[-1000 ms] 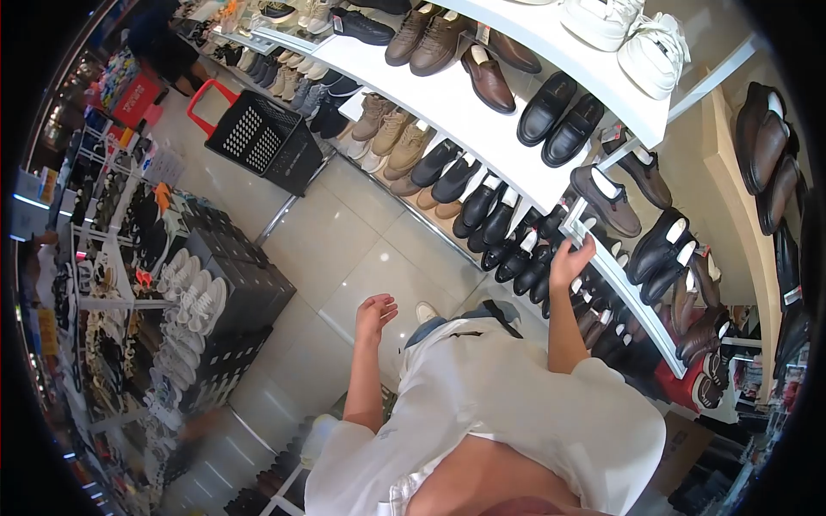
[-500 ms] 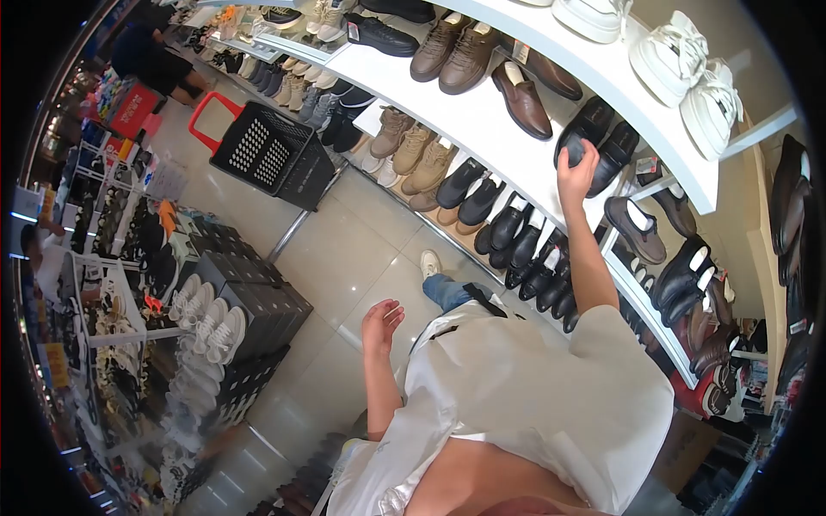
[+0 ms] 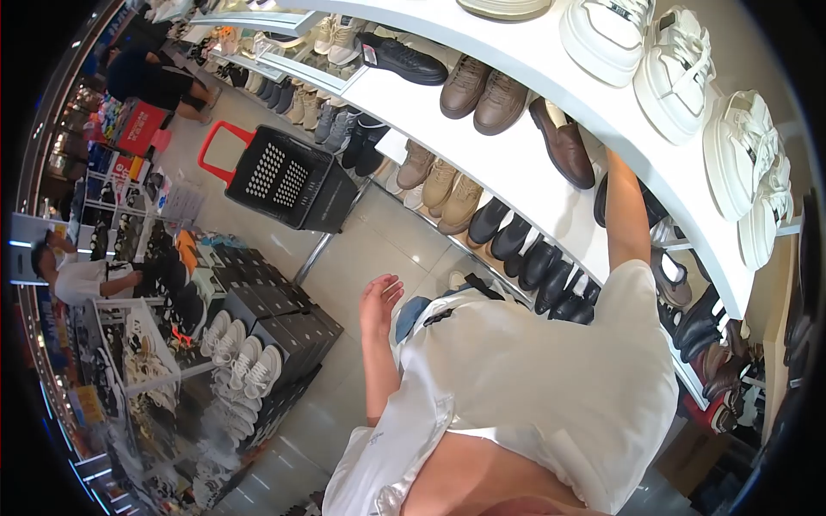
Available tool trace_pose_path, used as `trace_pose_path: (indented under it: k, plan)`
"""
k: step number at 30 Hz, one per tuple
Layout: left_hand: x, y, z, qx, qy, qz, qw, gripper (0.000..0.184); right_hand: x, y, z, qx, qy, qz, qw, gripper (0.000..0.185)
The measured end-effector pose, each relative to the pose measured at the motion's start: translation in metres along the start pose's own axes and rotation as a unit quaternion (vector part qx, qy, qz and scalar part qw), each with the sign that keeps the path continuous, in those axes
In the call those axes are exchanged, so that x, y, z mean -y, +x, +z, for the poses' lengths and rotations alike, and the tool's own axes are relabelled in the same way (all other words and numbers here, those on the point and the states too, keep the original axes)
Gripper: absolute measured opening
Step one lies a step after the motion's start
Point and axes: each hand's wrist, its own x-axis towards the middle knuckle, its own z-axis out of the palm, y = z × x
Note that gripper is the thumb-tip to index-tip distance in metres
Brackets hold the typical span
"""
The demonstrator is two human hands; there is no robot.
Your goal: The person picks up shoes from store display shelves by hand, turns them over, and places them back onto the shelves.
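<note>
My left hand hangs in the air above the tiled floor, open, its fingers loosely bent and holding nothing. My right forearm reaches in under the upper white shelf. That shelf hides my right hand, so its fingers and anything in them cannot be seen. Black shoes show in part beside the forearm on the middle shelf. To their left stands a brown loafer, then a pair of brown lace-up shoes and a black shoe with a tag.
White sneakers line the upper shelf. Tan boots and black shoes sit on the lower rack. A black shopping basket with a red handle stands on the floor. Left are stacked boxes with sneakers. Other people are farther off.
My right arm has reached deeper, and the hand that was on a black shoe is now hidden by the upper shelf. My body and view have moved closer to the shelves.
</note>
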Motion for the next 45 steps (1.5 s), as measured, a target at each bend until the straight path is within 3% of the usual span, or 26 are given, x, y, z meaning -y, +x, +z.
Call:
trace_pose_path:
  k: [4,9,11,12,13,14,17,20,22,24,25,26,28,29,33,35,36,38,41,42,44,45]
  plan:
    - [-0.019,0.03,0.026,0.076,0.047,-0.055,0.994,0.023,0.005,-0.002,-0.006,0.005,-0.027,0.041,0.999,0.072]
    - [-0.048,0.09,0.062,0.195,0.14,-0.1,0.966,0.028,0.064,-0.05,0.011,-0.093,0.002,0.084,0.992,0.078]
    - [-0.069,0.104,0.084,0.3,0.23,-0.067,0.923,0.047,0.145,-0.095,-0.006,-0.068,0.083,0.177,0.978,0.079]
    - [-0.082,0.109,0.099,0.309,0.235,-0.072,0.919,0.047,0.149,-0.111,0.013,-0.051,0.201,0.214,0.955,0.071]
    - [-0.094,0.11,0.114,0.34,0.234,-0.073,0.908,0.057,0.162,-0.128,0.027,-0.02,0.379,0.211,0.901,0.068]
    - [-0.105,0.111,0.127,0.368,0.232,-0.073,0.897,0.067,0.198,-0.142,0.025,-0.002,0.461,0.204,0.864,0.062]
    - [-0.127,0.116,0.155,0.45,0.186,-0.011,0.873,0.081,0.258,-0.169,0.052,0.009,0.51,0.215,0.833,0.058]
    - [-0.143,0.116,0.17,0.495,0.123,-0.012,0.86,0.083,0.306,-0.171,0.064,0.037,0.529,0.248,0.811,0.06]
    - [-0.154,0.114,0.174,0.473,0.1,-0.017,0.875,0.074,0.324,-0.174,0.078,0.029,0.403,0.266,0.875,0.072]
    - [-0.164,0.117,0.174,0.43,0.098,-0.12,0.889,0.063,0.35,-0.173,0.072,0.062,0.353,0.294,0.886,0.074]
    - [-0.16,0.121,0.172,0.416,0.052,-0.12,0.9,0.055,0.344,-0.177,0.079,0.099,0.352,0.289,0.885,0.082]
    - [-0.161,0.13,0.168,0.431,0.033,-0.154,0.889,0.06,0.339,-0.182,0.081,0.097,0.35,0.294,0.884,0.082]
    - [-0.166,0.144,0.158,0.477,-0.01,-0.204,0.855,0.064,0.333,-0.191,0.084,0.14,0.397,0.198,0.885,0.086]
    - [-0.164,0.148,0.156,0.476,-0.01,-0.205,0.855,0.064,0.332,-0.195,0.085,0.158,0.407,0.21,0.875,0.098]
    - [-0.162,0.152,0.154,0.498,-0.061,-0.217,0.838,0.076,0.345,-0.2,0.083,0.146,0.457,0.235,0.846,0.09]
    - [-0.162,0.153,0.153,0.529,-0.079,-0.219,0.816,0.08,0.344,-0.198,0.081,0.216,0.501,0.263,0.795,0.091]
    - [-0.162,0.153,0.152,0.528,-0.078,-0.218,0.817,0.08,0.342,-0.199,0.082,0.217,0.503,0.262,0.795,0.091]
    - [-0.165,0.155,0.154,0.54,-0.029,-0.133,0.831,0.081,0.335,-0.197,0.088,0.203,0.586,0.258,0.741,0.093]
    - [-0.169,0.153,0.153,0.525,-0.038,-0.152,0.837,0.082,0.337,-0.195,0.087,0.165,0.612,0.284,0.719,0.094]
    - [-0.17,0.148,0.153,0.527,-0.038,-0.148,0.836,0.082,0.339,-0.193,0.085,0.164,0.613,0.28,0.721,0.094]
    - [-0.174,0.131,0.154,0.469,-0.039,-0.028,0.882,0.067,0.344,-0.193,0.081,0.076,0.459,0.256,0.847,0.095]
    - [-0.179,0.124,0.16,0.47,-0.038,-0.027,0.882,0.067,0.344,-0.19,0.076,0.076,0.46,0.254,0.847,0.095]
